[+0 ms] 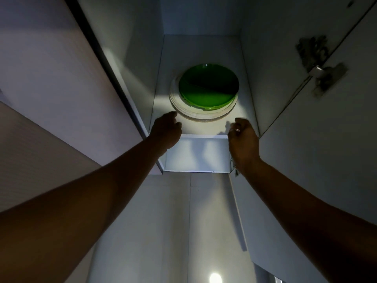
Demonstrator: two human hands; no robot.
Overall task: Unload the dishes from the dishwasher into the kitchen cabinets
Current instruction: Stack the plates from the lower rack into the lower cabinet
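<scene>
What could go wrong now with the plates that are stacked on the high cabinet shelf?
The green plates sit off-centre on the white plates, so a nudge might make them slide. The stack stands overhead near the shelf's front edge, so a bump from the left hand or right hand could tip it. The open door's hinge may catch the right arm.

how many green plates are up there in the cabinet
1, possibly more. The green plate tops a stack of pale plates on the cabinet shelf, ahead of the left hand and right hand. A doubled green rim hints at another underneath.
</scene>
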